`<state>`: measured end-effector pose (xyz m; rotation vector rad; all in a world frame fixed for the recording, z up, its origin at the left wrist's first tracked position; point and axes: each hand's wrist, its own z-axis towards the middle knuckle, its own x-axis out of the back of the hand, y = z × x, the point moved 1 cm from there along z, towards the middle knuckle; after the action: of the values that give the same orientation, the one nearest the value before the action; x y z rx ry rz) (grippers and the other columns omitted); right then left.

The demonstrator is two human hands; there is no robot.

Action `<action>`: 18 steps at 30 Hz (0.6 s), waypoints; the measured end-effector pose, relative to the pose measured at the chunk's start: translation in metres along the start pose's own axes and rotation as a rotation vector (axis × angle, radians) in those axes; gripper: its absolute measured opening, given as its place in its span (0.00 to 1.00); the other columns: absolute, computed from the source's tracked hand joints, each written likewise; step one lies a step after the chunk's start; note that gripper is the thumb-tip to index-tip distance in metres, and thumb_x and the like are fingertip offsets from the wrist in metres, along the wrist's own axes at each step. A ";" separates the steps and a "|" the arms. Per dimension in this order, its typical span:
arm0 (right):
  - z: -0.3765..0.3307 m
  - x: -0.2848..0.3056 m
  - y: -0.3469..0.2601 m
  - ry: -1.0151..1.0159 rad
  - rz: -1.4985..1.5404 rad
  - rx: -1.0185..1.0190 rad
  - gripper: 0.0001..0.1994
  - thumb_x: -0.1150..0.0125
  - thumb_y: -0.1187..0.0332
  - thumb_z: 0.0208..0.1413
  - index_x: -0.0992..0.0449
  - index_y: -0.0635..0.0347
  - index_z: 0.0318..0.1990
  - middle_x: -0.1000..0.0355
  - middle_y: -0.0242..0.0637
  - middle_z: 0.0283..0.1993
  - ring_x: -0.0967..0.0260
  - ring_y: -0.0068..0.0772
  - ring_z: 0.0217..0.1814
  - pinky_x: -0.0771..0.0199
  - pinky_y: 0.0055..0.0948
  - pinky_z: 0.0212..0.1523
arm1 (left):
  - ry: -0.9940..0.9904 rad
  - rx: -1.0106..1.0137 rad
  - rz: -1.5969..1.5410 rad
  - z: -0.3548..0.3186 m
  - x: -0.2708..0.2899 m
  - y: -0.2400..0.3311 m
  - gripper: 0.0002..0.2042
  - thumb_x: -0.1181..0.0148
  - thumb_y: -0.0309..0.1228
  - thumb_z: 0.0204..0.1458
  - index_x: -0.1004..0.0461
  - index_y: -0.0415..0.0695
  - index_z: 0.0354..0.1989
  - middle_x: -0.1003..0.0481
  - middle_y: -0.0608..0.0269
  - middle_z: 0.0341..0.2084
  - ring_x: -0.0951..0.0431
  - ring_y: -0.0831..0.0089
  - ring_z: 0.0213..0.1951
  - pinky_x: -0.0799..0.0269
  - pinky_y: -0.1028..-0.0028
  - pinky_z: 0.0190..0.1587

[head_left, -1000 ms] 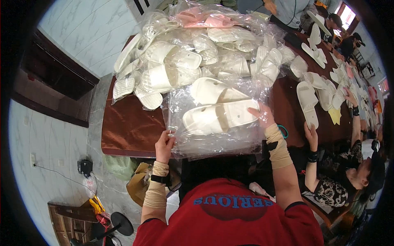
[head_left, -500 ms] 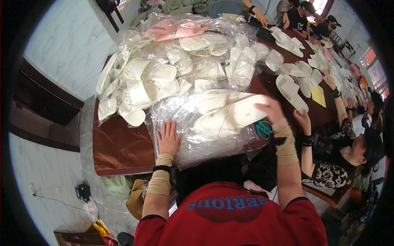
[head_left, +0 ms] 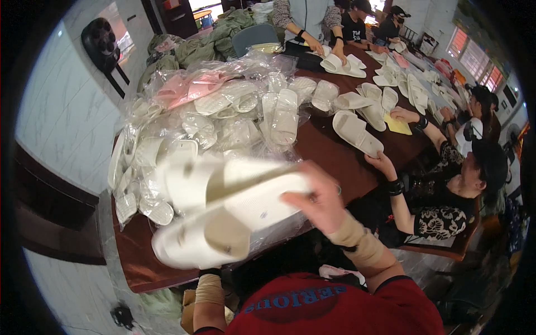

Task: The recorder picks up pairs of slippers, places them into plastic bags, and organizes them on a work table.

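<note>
A pair of white open-toed slippers [head_left: 267, 205] is raised close in front of me, over the near side of the table. My right hand [head_left: 322, 202] is closed on the heel end, thumb on top of the sole. Their toes point left. The lower slipper [head_left: 192, 240] covers my left hand; only its black wristband and bandaged forearm [head_left: 210, 289] show, so its fingers cannot be made out. Beneath the pair, part of a clear plastic bag [head_left: 282, 228] shows along the table edge.
Bagged white slippers [head_left: 234, 134] are heaped on the brown-covered table [head_left: 137, 259], with a bagged pink pair [head_left: 190, 88] on top. At right, a co-worker's hand [head_left: 382, 164] holds a white slipper [head_left: 357, 134] beside a yellow cloth [head_left: 397, 124]. Another person [head_left: 312, 33] handles slippers at the far side.
My right hand has brought the slippers left and closer to me. My left hand, earlier spread flat on the plastic bag, is now hidden behind them. The view has shifted.
</note>
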<state>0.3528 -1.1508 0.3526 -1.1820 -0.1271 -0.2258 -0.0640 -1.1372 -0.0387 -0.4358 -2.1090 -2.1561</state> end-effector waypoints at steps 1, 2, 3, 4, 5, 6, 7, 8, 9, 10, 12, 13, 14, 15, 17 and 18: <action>-0.007 0.000 0.040 -0.018 -0.107 0.056 0.18 0.34 0.61 0.49 0.28 0.65 0.42 0.30 0.44 0.38 0.31 0.44 0.38 0.31 0.32 0.41 | -0.040 -0.021 0.314 0.001 -0.020 0.003 0.32 0.51 0.48 0.54 0.49 0.57 0.67 0.59 0.55 0.69 0.61 0.52 0.69 0.67 0.35 0.62; -0.016 0.000 0.072 -0.012 -0.213 0.005 0.19 0.35 0.60 0.49 0.27 0.65 0.42 0.30 0.46 0.39 0.31 0.47 0.39 0.31 0.33 0.40 | -0.026 -0.044 0.655 0.005 -0.034 0.025 0.32 0.51 0.48 0.54 0.49 0.57 0.67 0.59 0.56 0.69 0.61 0.52 0.69 0.67 0.36 0.62; -0.023 0.005 0.104 -0.008 -0.310 -0.046 0.19 0.36 0.59 0.50 0.27 0.65 0.42 0.30 0.48 0.39 0.31 0.50 0.40 0.31 0.35 0.40 | -0.003 -0.077 1.001 0.028 -0.057 0.070 0.32 0.51 0.49 0.54 0.49 0.57 0.67 0.60 0.56 0.69 0.61 0.53 0.69 0.67 0.36 0.62; -0.031 0.022 0.135 0.079 -0.476 -0.071 0.19 0.36 0.59 0.50 0.27 0.65 0.42 0.30 0.48 0.39 0.31 0.51 0.40 0.31 0.36 0.41 | 0.023 -0.126 1.337 0.068 -0.094 0.128 0.32 0.51 0.50 0.54 0.49 0.56 0.67 0.60 0.56 0.69 0.61 0.53 0.70 0.67 0.37 0.62; -0.038 0.037 0.160 0.146 -0.620 -0.084 0.19 0.36 0.59 0.50 0.27 0.65 0.42 0.29 0.48 0.38 0.31 0.51 0.40 0.31 0.37 0.41 | 0.015 -0.018 1.155 0.067 -0.097 0.149 0.34 0.50 0.52 0.53 0.49 0.57 0.67 0.60 0.57 0.70 0.62 0.54 0.70 0.67 0.38 0.63; -0.041 0.053 0.176 0.159 -0.582 -0.204 0.19 0.36 0.59 0.49 0.27 0.64 0.43 0.29 0.46 0.37 0.30 0.47 0.40 0.30 0.35 0.41 | 0.036 -0.023 1.189 0.064 -0.090 0.148 0.34 0.49 0.53 0.52 0.49 0.57 0.67 0.60 0.57 0.70 0.62 0.54 0.70 0.67 0.38 0.62; -0.042 0.071 0.186 0.167 -0.547 -0.323 0.19 0.36 0.59 0.49 0.26 0.64 0.43 0.28 0.44 0.37 0.29 0.42 0.39 0.30 0.33 0.41 | 0.057 -0.028 1.219 0.062 -0.085 0.145 0.35 0.49 0.53 0.52 0.49 0.57 0.67 0.61 0.58 0.70 0.62 0.54 0.70 0.67 0.38 0.62; -0.040 0.087 0.190 0.182 -0.383 -0.370 0.18 0.36 0.61 0.49 0.26 0.63 0.44 0.27 0.41 0.36 0.28 0.35 0.38 0.30 0.30 0.41 | 0.066 -0.026 1.218 0.063 -0.083 0.146 0.35 0.49 0.53 0.52 0.49 0.57 0.67 0.61 0.58 0.70 0.62 0.54 0.70 0.67 0.38 0.62; -0.040 0.105 0.194 0.201 -0.226 -0.422 0.17 0.36 0.63 0.50 0.25 0.62 0.44 0.26 0.38 0.36 0.28 0.27 0.37 0.30 0.26 0.40 | 0.067 -0.027 1.225 0.065 -0.085 0.146 0.34 0.49 0.53 0.52 0.49 0.57 0.67 0.61 0.58 0.70 0.62 0.55 0.70 0.67 0.38 0.63; -0.036 0.123 0.192 0.272 -0.096 -0.369 0.15 0.37 0.65 0.51 0.25 0.60 0.45 0.26 0.35 0.37 0.30 0.23 0.37 0.30 0.24 0.40 | 0.062 -0.024 1.235 0.063 -0.085 0.147 0.34 0.49 0.53 0.52 0.49 0.57 0.67 0.60 0.58 0.70 0.62 0.55 0.70 0.68 0.38 0.63; -0.016 0.153 0.175 0.416 0.010 -0.290 0.12 0.40 0.68 0.53 0.24 0.58 0.45 0.27 0.31 0.38 0.31 0.20 0.35 0.30 0.22 0.38 | 0.061 -0.006 1.245 0.060 -0.081 0.148 0.34 0.50 0.53 0.53 0.50 0.58 0.68 0.61 0.59 0.70 0.63 0.56 0.70 0.68 0.38 0.63; -0.006 0.171 0.160 0.496 -0.023 -0.265 0.11 0.42 0.69 0.55 0.24 0.58 0.45 0.27 0.30 0.38 0.31 0.21 0.34 0.29 0.22 0.36 | 0.060 0.004 1.253 0.060 -0.080 0.147 0.34 0.51 0.52 0.54 0.52 0.59 0.68 0.61 0.61 0.70 0.63 0.57 0.70 0.68 0.38 0.63; -0.002 0.206 0.159 0.532 -0.001 -0.347 0.11 0.42 0.67 0.55 0.24 0.59 0.44 0.27 0.29 0.37 0.31 0.21 0.33 0.30 0.22 0.33 | 0.063 -0.017 1.255 0.062 -0.082 0.147 0.34 0.51 0.52 0.54 0.52 0.58 0.69 0.60 0.61 0.70 0.63 0.56 0.70 0.68 0.39 0.63; 0.003 0.238 0.160 0.570 0.022 -0.436 0.12 0.42 0.65 0.56 0.24 0.61 0.44 0.27 0.29 0.36 0.31 0.20 0.33 0.30 0.22 0.29 | 0.055 -0.017 1.250 0.063 -0.084 0.148 0.34 0.51 0.52 0.54 0.52 0.58 0.69 0.60 0.61 0.70 0.63 0.56 0.70 0.68 0.39 0.63; 0.040 0.260 0.145 0.820 -0.086 -0.272 0.15 0.40 0.60 0.54 0.24 0.61 0.42 0.27 0.31 0.36 0.31 0.21 0.31 0.34 0.18 0.21 | 0.061 0.018 1.219 0.061 -0.079 0.147 0.34 0.51 0.53 0.53 0.50 0.56 0.68 0.60 0.58 0.70 0.62 0.55 0.70 0.69 0.40 0.63; 0.051 0.285 0.150 0.783 -0.190 -0.249 0.16 0.38 0.57 0.53 0.24 0.60 0.43 0.28 0.31 0.36 0.31 0.21 0.33 0.33 0.21 0.21 | 0.056 0.018 1.216 0.063 -0.080 0.148 0.34 0.51 0.53 0.53 0.50 0.56 0.68 0.60 0.58 0.70 0.62 0.55 0.70 0.69 0.40 0.63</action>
<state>0.6662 -1.0805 0.2986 -1.2503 0.4904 -0.8722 0.0604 -1.0909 0.0825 -1.2126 -1.2062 -1.3549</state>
